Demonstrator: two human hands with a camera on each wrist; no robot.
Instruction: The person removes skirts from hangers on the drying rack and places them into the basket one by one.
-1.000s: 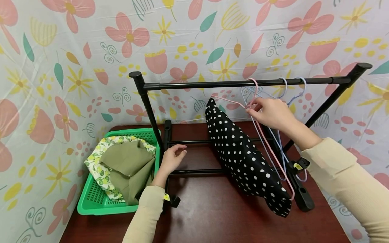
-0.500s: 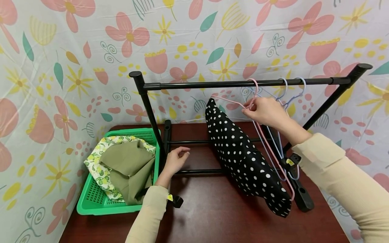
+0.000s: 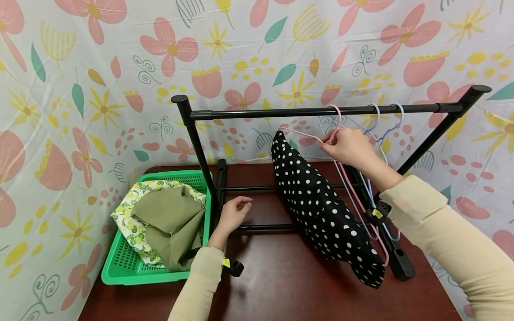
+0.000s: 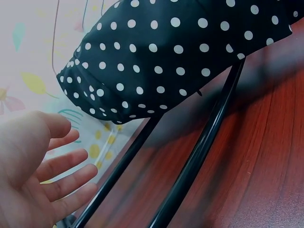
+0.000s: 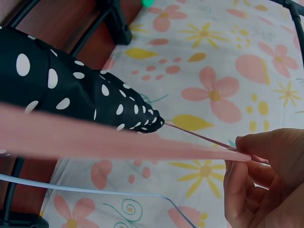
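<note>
My right hand (image 3: 351, 147) pinches a pink hanger (image 3: 336, 120) just below its hook, and the hook sits over the top bar (image 3: 257, 113) of a black rack. Draped on that hanger is a black cloth with white dots (image 3: 321, 205), slanting down toward the right front. In the right wrist view, thumb and fingers meet on the pink hanger (image 5: 199, 154). My left hand (image 3: 234, 214) hovers beside the rack's left post with loosely bent fingers and nothing in them. The left wrist view shows its fingers (image 4: 71, 187) apart, below the dotted cloth (image 4: 152, 57).
Blue hangers (image 3: 397, 120) hang on the bar to the right of the pink one. A green basket (image 3: 120, 272) at left holds an olive cloth (image 3: 168, 218) and a lemon-print cloth (image 3: 130, 223). The rack stands on a dark red table (image 3: 273, 276) against a floral curtain (image 3: 241, 53).
My right hand has shifted slightly left at the hanger's neck, its forearm swinging left too. The left hand has drifted a little to the right. The dotted cloth stays in place.
</note>
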